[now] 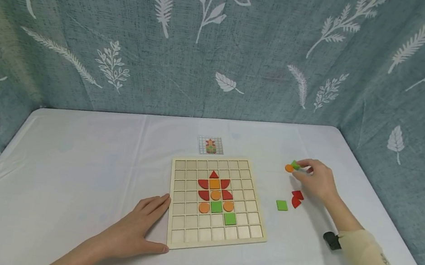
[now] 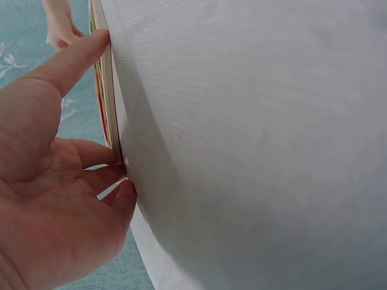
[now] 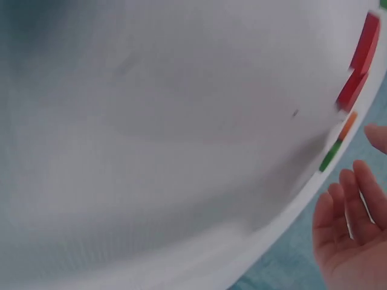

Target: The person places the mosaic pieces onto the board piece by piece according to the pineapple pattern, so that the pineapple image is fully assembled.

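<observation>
My left hand [image 1: 132, 230] touches the left edge of a wooden grid board [image 1: 216, 242] with its fingertips and thumb. The left wrist view shows these fingers against the side of the board. On the board lies a pattern: a red triangle [image 1: 213, 175], an orange square [image 1: 214, 183], red curved pieces, orange discs and green squares. My right hand [image 1: 317, 180] reaches over an orange disc [image 1: 289, 168] and a green piece [image 1: 295, 165] at the right. In the right wrist view its thumb and fingers stand apart, with the orange and green pieces on the table beyond.
Two red pieces [image 1: 296, 199] and a green square [image 1: 281, 205] lie right of the board. A small pattern card [image 1: 211, 145] lies behind it. A black object [image 1: 332, 240] sits by the right sleeve. White cloth [image 1: 87, 169] covers the table; a patterned curtain [image 1: 129, 24] hangs behind.
</observation>
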`<state>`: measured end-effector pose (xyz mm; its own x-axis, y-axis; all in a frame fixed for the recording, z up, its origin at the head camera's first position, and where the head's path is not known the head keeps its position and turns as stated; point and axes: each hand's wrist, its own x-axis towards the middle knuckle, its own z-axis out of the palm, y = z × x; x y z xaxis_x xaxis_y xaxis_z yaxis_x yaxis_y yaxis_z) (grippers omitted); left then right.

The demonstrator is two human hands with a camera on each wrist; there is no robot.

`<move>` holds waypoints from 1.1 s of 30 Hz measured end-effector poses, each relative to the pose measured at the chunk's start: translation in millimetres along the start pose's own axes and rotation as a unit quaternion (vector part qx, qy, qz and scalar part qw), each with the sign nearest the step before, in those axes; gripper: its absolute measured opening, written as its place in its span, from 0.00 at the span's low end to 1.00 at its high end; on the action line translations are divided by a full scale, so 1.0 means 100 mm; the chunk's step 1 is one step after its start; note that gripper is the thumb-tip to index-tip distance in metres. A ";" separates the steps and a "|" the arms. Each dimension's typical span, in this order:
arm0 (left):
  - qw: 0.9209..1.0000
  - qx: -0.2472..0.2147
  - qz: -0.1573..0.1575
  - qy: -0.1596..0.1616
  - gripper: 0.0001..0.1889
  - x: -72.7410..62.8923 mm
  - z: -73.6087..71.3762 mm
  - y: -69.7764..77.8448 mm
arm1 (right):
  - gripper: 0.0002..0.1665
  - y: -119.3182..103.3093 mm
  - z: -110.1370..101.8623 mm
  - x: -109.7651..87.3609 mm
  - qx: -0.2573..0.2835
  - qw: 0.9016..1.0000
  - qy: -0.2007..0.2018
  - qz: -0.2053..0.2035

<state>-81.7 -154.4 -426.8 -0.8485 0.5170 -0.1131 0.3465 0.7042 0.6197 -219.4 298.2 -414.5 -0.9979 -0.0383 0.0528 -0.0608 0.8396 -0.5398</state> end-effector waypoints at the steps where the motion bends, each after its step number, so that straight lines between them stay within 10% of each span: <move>1: 1.000 0.001 0.001 0.001 0.55 0.00 0.00 0.00 | 0.21 0.02 -0.01 0.02 -0.004 1.000 0.000 0.001; 33: 1.000 -0.003 -0.006 0.000 0.55 0.02 0.01 -0.01 | 0.20 0.09 0.00 0.26 -0.012 0.998 -0.026 0.048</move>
<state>-83.7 -153.5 -428.3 -0.8523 0.5088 -0.1212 0.3342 0.7080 0.6222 -246.0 305.0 -418.3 -0.9990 0.0148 -0.0419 0.0345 0.8531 -0.5206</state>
